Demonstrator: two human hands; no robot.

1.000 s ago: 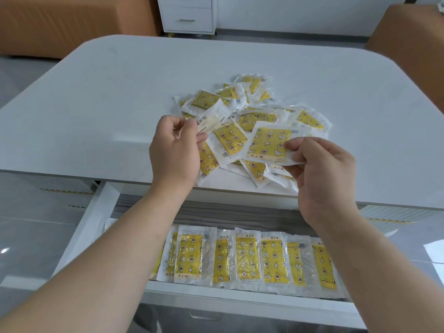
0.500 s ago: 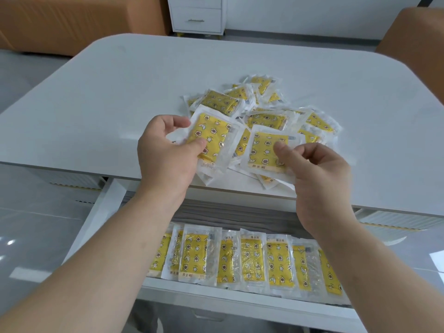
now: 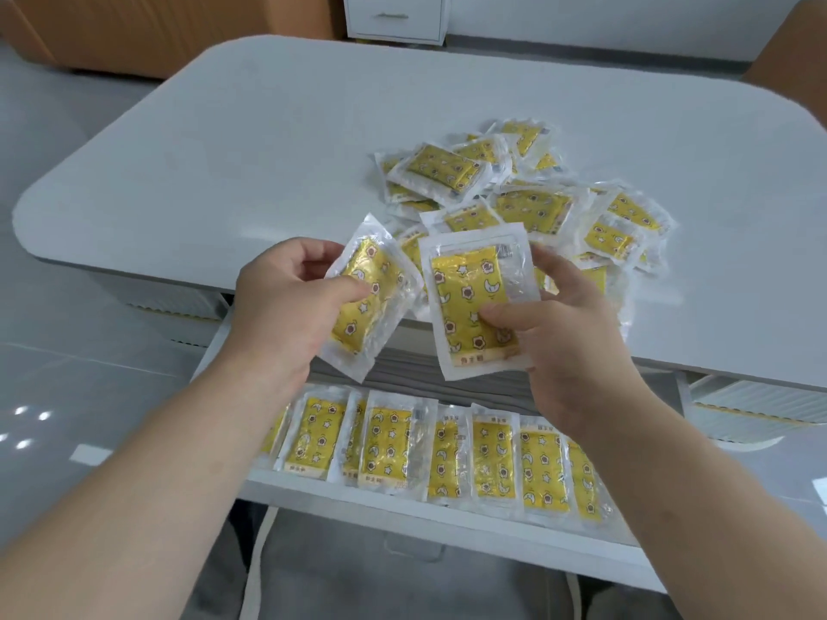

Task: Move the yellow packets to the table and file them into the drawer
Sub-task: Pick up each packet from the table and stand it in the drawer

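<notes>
So here's where we're at: one yellow packet in each hand, both held up over the near edge of the table [image 3: 268, 149], right above the open drawer [image 3: 402, 498]. Our left hand [image 3: 286, 302] is curled round the left packet [image 3: 380, 279], thumb pressed on the yellow face and fingers wrapped behind its upper edge. That one sits tilted, with its top leaning away to the right. Our right hand [image 3: 568, 333] pinches the right packet [image 3: 470, 284], thumb on the lower front and fingers tucked behind its right side. This one's closer to upright, printed face toward us. The two packets are just beside each other, though we honestly can't tell if their edges touch.

Behind them the pile [image 3: 537, 203] of packets lies loose on the table, all overlapping every which way, right of the middle and near our side. Down in the drawer, the row of packets [image 3: 389, 440] lines the front wall, side by side and overlapping like files, yellow faces toward us. There's a grey lining behind the row.

Further back there's a white cabinet [image 3: 394, 15] with a drawer handle, and orange furniture [image 3: 134, 33] in the top corners
</notes>
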